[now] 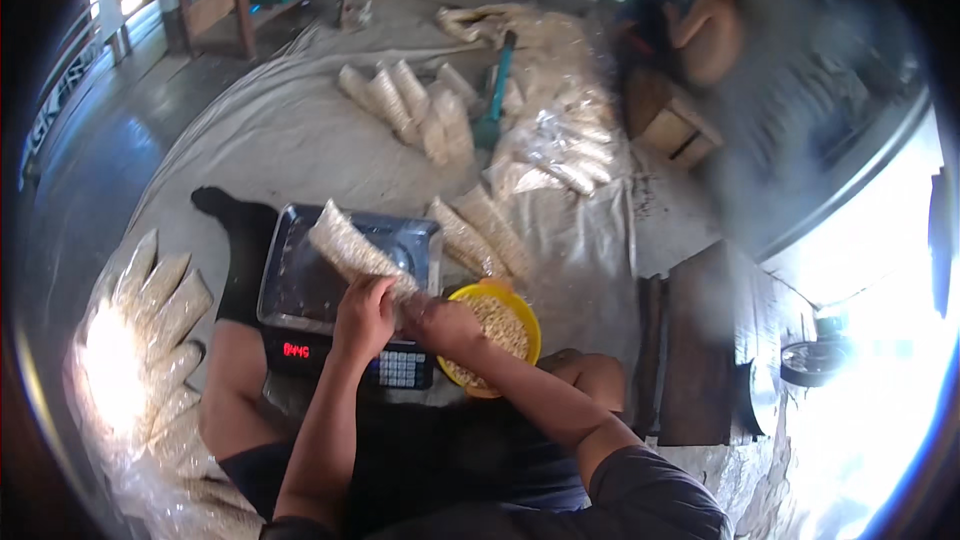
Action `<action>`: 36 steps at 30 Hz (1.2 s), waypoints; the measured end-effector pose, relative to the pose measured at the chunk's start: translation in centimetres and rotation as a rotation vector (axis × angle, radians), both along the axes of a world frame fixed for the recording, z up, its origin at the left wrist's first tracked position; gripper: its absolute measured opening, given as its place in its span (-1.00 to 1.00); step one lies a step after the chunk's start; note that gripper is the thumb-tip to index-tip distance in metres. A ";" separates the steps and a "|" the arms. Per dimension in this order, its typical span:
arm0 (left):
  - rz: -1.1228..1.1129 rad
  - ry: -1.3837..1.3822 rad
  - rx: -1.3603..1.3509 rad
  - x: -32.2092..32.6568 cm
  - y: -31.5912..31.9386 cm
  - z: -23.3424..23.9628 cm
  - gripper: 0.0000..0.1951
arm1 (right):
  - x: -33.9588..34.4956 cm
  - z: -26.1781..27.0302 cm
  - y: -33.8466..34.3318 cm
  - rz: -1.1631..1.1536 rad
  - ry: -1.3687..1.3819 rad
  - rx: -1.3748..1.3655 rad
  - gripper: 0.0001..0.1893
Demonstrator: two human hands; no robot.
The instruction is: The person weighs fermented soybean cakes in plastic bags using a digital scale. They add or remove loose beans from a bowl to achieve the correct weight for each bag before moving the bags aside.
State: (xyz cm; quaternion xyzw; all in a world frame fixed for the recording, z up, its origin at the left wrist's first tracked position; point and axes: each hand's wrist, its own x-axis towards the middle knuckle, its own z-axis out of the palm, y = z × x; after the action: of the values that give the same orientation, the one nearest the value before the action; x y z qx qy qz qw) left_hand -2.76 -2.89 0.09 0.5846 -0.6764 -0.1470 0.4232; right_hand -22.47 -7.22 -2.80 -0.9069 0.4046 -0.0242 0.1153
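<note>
A long clear plastic bag of pale beans (352,244) slants over the steel pan (300,277) of a digital scale. My left hand (365,317) is wrapped around its lower part. At the near end of the same bag, my right hand (444,326) grips the plastic, and its fingers are partly blurred. The scale's black front has a lit red display and a keypad (403,369). Under my right forearm, a yellow plastic basin (535,334) holds loose pale beans (496,321); the forearm hides part of it.
Two filled bags (480,232) lie just beyond the basin. More stand in a group (409,109) near a teal-handled tool (501,82), and others line the left (169,307). A wooden bench (690,345) is at right. Another person (705,34) sits at the back right.
</note>
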 end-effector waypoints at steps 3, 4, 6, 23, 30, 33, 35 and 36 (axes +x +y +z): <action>0.041 -0.041 -0.075 0.6 0.8 0.3 -0.79 | 1.9 4.4 0.5 0.158 0.085 0.059 -0.66; 0.045 -0.063 -0.092 0.6 0.6 0.1 -0.78 | 2.0 6.2 0.2 0.181 0.201 0.124 -0.64; 0.079 -0.102 -0.137 0.2 0.4 -0.9 -0.76 | 1.2 7.0 -0.1 0.124 0.313 0.229 -0.55; -0.095 0.165 0.112 -2.8 9.9 7.7 -0.65 | -11.0 4.8 5.5 -0.249 -0.315 -0.270 -0.84; -0.512 0.254 0.716 0.5 23.7 0.3 -0.42 | -10.3 8.5 7.0 -0.313 -0.362 -0.280 -0.87; -0.376 0.340 0.855 0.8 23.2 2.0 -0.45 | -10.2 11.3 7.1 -0.294 -0.584 -0.404 -0.87; -0.361 0.300 0.817 0.2 22.1 0.5 -0.47 | -10.5 10.2 6.6 -0.296 -0.544 -0.326 -0.85; -0.374 0.271 0.796 -0.4 20.7 0.1 -0.48 | -10.5 9.5 5.9 -0.266 -0.519 -0.286 -0.84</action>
State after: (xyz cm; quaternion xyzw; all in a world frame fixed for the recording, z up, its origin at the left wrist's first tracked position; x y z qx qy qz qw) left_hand -3.16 17.85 0.19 0.5450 -0.6000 -0.5442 0.2166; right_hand -32.97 -1.34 6.67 -0.8166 0.4693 -0.3261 0.0816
